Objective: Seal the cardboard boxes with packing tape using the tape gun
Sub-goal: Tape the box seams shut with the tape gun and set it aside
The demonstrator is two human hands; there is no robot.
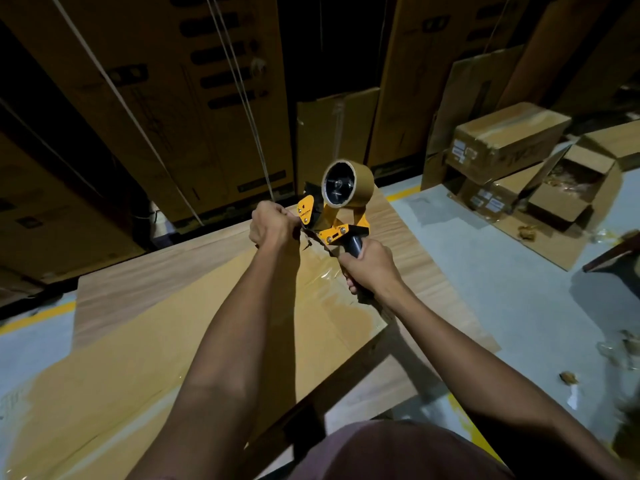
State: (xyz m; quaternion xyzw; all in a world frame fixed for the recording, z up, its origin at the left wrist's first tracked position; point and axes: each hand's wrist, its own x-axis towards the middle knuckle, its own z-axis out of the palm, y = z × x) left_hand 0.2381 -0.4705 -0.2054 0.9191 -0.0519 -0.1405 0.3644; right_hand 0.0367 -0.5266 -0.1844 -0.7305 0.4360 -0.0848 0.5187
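Dim, warm light. Around the tape gun (332,209) the centre is sharp; glare shines on taped cardboard below it, while edges darken, bend and blur.

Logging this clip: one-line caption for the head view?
Right hand grips the tape gun by its handle above a taped cardboard box, left hand pinching at its front end.

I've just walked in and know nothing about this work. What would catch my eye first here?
The yellow tape gun with its brown tape roll, held up in the middle: the right hand grips its dark handle, the left hand pinches at its front end. Below lies a big flat cardboard box with shiny tape; an open box sits far right.
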